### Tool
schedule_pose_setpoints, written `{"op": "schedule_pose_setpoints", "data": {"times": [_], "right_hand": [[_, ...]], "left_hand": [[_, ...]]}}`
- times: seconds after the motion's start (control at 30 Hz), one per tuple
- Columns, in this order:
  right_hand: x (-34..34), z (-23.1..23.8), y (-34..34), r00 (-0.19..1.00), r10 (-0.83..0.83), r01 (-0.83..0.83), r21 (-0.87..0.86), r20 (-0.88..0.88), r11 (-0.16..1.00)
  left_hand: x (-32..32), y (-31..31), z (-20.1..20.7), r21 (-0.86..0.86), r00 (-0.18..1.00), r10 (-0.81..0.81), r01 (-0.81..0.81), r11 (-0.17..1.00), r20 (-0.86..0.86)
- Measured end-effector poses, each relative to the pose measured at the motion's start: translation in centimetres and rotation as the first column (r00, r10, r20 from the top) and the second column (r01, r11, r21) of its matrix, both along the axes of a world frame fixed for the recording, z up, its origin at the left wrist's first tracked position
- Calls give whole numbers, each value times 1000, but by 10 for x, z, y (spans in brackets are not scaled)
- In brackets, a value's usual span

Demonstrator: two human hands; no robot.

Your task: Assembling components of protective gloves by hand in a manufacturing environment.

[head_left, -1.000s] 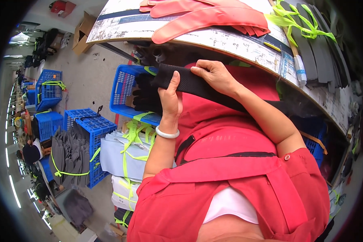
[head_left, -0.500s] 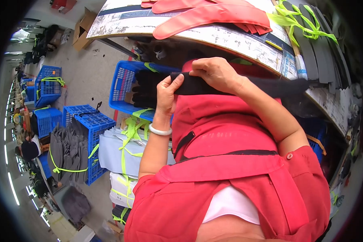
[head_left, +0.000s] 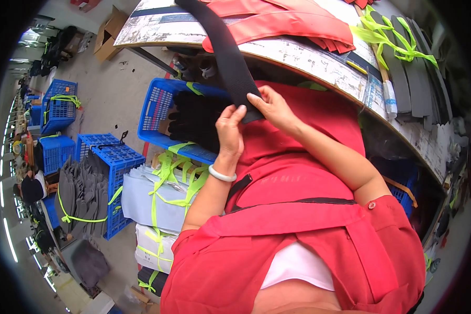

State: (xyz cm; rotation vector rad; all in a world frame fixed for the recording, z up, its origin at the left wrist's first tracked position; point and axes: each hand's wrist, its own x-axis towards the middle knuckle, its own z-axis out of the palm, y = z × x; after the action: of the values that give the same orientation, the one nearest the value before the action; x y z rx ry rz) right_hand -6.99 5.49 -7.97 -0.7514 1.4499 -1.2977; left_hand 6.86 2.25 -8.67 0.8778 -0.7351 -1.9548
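A long, curved black fabric strip [head_left: 226, 55] slants up and away from my two hands, its far end lying over the table's near edge. My left hand [head_left: 230, 133] pinches its lower end, thumb on top. Close beside, my right hand [head_left: 275, 110] grips the same end with thumb and fingers. This end is held in front of my red apron [head_left: 314, 131]. Just left of my hands, more black pieces [head_left: 196, 115] lie in a blue plastic crate [head_left: 153, 107].
Coral-red fabric pieces [head_left: 282, 26] lie on the worn white table [head_left: 157, 29]. Grey strips tied with yellow-green ribbon [head_left: 413, 73] sit at its right. To the left stand tied pale-blue bundles [head_left: 146, 201] and a blue crate [head_left: 121, 167] beside grey pieces [head_left: 81, 193].
The black strip has swung from pointing right to pointing up and away over the table edge. My right hand has moved slightly down and left, my left hand slightly right and down.
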Motion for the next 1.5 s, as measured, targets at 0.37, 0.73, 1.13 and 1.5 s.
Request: {"op": "schedule_pose_setpoints", "data": {"times": [0.37, 0.73, 1.13, 1.5], "right_hand": [[-15, 3, 10, 959, 257, -258, 10, -122, 966], [-22, 43, 49, 802, 596, -566, 264, -42, 781], [26, -5, -44, 781, 534, -412, 376, -323, 830], [24, -8, -35, 796, 530, -454, 291, -292, 842]], "left_hand": [[-27, -56, -11, 190, 962, -270, 258, 947, 41], [69, -155, -71, 264, 995, -28, 53, 963, -99], [53, -1, -61, 440, 958, -4, 135, 888, -287], [149, -13, -222, 658, 849, -275, -109, 745, 451]]}}
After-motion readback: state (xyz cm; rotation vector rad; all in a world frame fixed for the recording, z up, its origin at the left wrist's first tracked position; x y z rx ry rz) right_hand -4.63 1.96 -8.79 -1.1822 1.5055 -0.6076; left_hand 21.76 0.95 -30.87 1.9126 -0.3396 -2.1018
